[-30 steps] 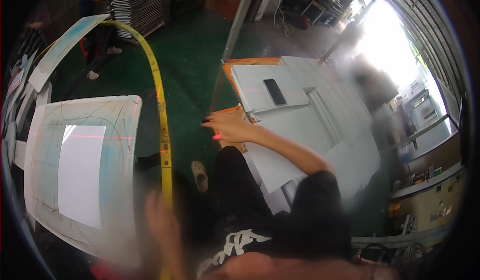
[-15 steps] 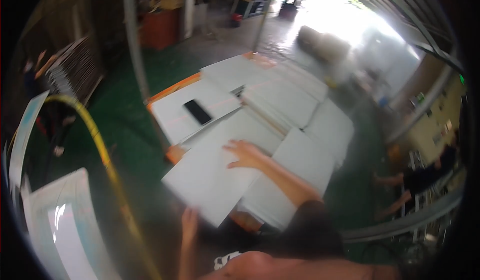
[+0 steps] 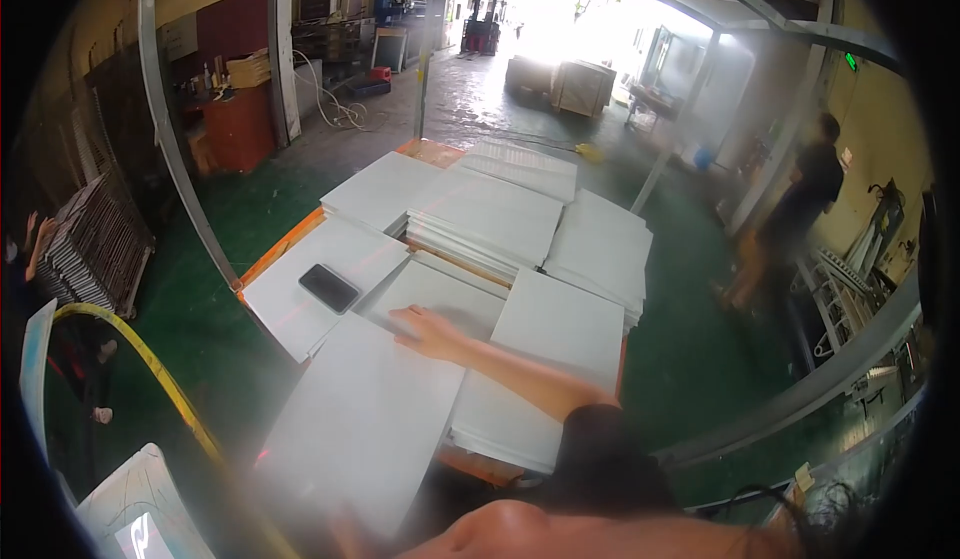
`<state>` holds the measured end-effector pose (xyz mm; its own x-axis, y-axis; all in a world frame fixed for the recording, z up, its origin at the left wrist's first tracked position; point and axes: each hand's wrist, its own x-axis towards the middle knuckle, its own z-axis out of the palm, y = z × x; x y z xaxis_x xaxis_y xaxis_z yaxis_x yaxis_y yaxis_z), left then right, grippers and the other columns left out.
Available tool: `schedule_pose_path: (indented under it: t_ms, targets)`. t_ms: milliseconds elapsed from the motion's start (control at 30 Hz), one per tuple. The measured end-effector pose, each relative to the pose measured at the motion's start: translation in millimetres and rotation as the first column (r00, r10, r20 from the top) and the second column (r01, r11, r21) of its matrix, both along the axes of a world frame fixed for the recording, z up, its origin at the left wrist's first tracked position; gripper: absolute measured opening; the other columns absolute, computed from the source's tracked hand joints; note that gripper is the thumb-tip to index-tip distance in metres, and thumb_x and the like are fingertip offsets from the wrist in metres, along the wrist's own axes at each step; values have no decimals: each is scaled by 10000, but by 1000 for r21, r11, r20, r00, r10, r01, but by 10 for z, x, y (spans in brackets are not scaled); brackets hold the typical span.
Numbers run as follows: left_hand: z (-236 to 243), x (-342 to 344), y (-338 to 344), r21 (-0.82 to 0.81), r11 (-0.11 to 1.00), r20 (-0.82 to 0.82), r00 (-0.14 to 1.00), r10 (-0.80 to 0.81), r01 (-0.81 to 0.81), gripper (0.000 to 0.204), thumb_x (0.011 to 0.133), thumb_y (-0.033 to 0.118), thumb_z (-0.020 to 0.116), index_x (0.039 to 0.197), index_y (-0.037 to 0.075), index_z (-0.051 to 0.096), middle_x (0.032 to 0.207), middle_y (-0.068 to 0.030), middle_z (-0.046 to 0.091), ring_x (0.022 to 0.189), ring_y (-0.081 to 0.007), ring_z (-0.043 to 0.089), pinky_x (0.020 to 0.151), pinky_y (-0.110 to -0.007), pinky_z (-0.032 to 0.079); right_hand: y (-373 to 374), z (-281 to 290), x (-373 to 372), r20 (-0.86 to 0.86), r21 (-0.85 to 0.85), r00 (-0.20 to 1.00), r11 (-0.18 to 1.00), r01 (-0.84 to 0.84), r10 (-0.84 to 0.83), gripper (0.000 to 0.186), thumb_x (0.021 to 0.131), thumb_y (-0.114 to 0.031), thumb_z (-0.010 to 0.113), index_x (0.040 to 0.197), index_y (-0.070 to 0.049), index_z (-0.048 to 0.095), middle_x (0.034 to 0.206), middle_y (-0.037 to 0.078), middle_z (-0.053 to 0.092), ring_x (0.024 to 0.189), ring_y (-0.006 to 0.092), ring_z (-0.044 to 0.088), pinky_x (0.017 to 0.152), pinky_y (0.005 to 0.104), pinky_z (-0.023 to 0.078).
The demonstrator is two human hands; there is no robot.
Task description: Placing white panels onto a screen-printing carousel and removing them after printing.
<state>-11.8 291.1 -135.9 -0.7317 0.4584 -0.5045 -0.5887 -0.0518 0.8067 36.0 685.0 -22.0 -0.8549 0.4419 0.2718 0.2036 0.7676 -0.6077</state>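
Note:
A large white sheet point(image 3: 365, 414) lies over the near left part of a group of white sheet stacks and reaches past it toward me. My right hand point(image 3: 432, 336) rests with fingers stretched out at the sheet's far right corner, beside a lower white stack point(image 3: 445, 294). Blurred at the sheet's near edge is my left hand point(image 3: 350, 534); its fingers cannot be made out. A black phone point(image 3: 328, 288) lies on the white stack just beyond the sheet.
Taller white stacks point(image 3: 485, 214) stand on an orange pallet point(image 3: 285, 249). Metal posts point(image 3: 185, 129) rise around it. A yellow curved hose point(image 3: 150, 359) and a pale frame point(image 3: 140, 504) are at left. One person point(image 3: 805, 184) stands at right, another point(image 3: 35, 244) by a rack at far left.
The large sheet has shifted toward me and to the left, uncovering the lower stack. My left hand has moved down with its near edge; my right hand has slid to its far corner.

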Motion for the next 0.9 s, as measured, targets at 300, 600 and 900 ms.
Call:
schedule_pose_path:
  t_ms: [300, 600, 900]
  targets:
    - [761, 145, 65, -46, 998, -75, 997, 27, -31, 601, 919, 315, 610, 1338, -54, 389, 1280, -173, 491, 1135, -275, 469, 965, -392, 383, 194, -327, -38, -159, -372, 983, 916, -149, 95, 329, 929, -260, 570, 1187, -67, 502, 859, 113, 648, 768, 194, 597, 681, 328, 462]
    - [-1141, -224, -1064, -294, 930, -642, 676, -363, 220, 516, 930, 279, 596, 1314, -12, 412, 1218, -133, 529, 1069, -217, 491, 932, -339, 399, 0, 218, -91, -29, -568, 971, 796, -210, 235, 327, 925, -179, 556, 1202, -48, 444, 894, 119, 657, 825, 156, 602, 688, 322, 470]
    - [1259, 313, -252, -393, 890, 15, 966, 258, -232, 428, 943, 261, 579, 1262, -2, 470, 1145, -112, 570, 999, -197, 525, 885, -307, 428, -2, 48, -169, -58, -511, 925, 784, -351, 376, 408, 943, -182, 546, 1313, -87, 402, 978, 62, 625, 939, 112, 577, 798, 301, 471]
